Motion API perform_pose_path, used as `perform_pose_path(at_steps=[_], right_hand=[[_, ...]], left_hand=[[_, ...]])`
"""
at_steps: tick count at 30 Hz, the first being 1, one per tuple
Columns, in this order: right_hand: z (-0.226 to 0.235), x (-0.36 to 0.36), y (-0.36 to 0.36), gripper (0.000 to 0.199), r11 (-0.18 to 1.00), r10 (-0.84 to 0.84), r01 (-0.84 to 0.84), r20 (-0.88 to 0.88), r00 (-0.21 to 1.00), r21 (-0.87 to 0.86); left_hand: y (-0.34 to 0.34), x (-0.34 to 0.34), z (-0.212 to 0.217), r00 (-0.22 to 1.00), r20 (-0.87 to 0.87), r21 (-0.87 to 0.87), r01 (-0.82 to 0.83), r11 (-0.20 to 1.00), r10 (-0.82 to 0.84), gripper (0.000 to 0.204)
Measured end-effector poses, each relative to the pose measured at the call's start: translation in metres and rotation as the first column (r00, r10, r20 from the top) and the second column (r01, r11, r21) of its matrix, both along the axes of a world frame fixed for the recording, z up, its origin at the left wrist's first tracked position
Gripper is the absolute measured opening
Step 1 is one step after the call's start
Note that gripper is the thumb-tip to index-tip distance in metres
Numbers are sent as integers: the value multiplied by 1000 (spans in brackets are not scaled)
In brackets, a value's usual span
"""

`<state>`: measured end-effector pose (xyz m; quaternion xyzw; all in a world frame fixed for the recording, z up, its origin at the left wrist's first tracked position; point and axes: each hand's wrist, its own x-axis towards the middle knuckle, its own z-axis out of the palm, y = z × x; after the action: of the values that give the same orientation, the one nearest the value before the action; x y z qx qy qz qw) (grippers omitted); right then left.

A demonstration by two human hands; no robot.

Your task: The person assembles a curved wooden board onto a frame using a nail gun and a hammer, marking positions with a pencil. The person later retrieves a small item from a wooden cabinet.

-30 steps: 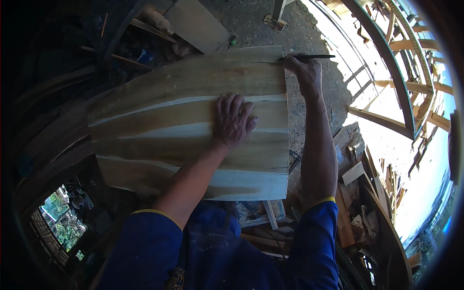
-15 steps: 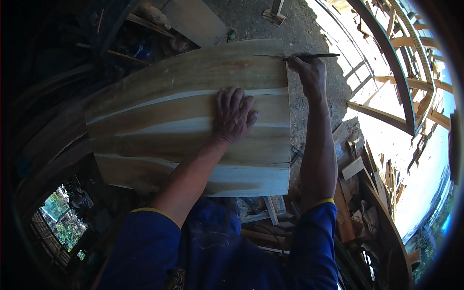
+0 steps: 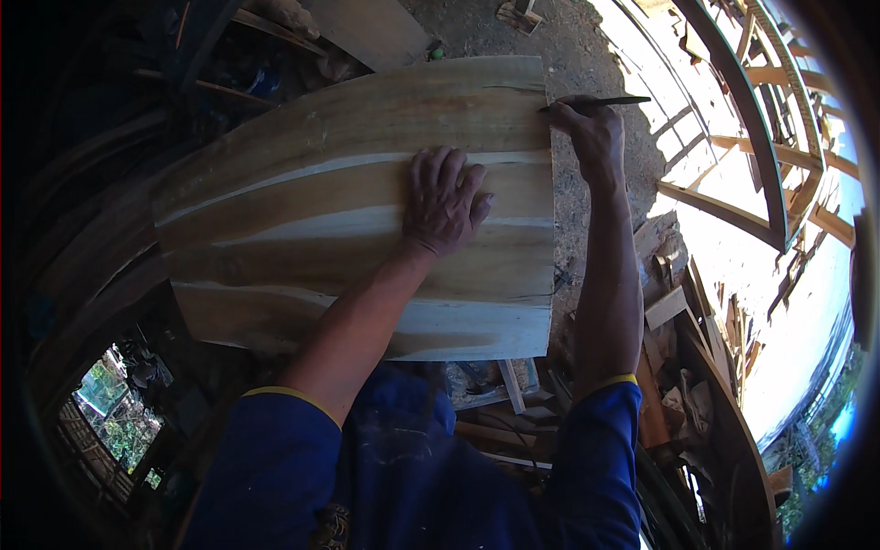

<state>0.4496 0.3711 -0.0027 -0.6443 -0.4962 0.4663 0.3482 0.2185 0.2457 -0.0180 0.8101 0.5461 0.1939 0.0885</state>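
A wide pale-brown wooden panel (image 3: 357, 268) with lighter streaks lies in front of me. Flat on its right half rests my left hand (image 3: 444, 203), fingers spread. My right hand (image 3: 594, 137) is at the panel's right edge, towards the far corner. It is closed round a slim dark pencil-like tool (image 3: 628, 100); I cannot make out its exact kind. One end of the tool points at the panel's edge, while the other sticks out to the right. A short dark crack runs in from that edge near the far corner.
Wood offcuts (image 3: 666, 310) lie piled at the right. A timber frame (image 3: 720, 209) stands in bright sunlight beyond them. Another flat board (image 3: 371, 32) leans at the far side. The left side is dark, with curved planks (image 3: 101, 220).
My right hand and the tool have shifted slightly towards me along the panel's edge. My left hand keeps its place on the panel, and the whole view has moved a little.
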Motion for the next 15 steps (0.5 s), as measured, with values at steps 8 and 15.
perform_pose_path(at_steps=[8,15], right_hand=[[0,9,-32,30,999,5,-4,6,1000,-39],[14,9,-62,27,992,13,-4,77,997,-123]], left_hand=[[0,0,-1,1000,-13,5,-2,1000,2,49],[-1,-1,-3,1000,-14,19,-1,1000,2,50]])
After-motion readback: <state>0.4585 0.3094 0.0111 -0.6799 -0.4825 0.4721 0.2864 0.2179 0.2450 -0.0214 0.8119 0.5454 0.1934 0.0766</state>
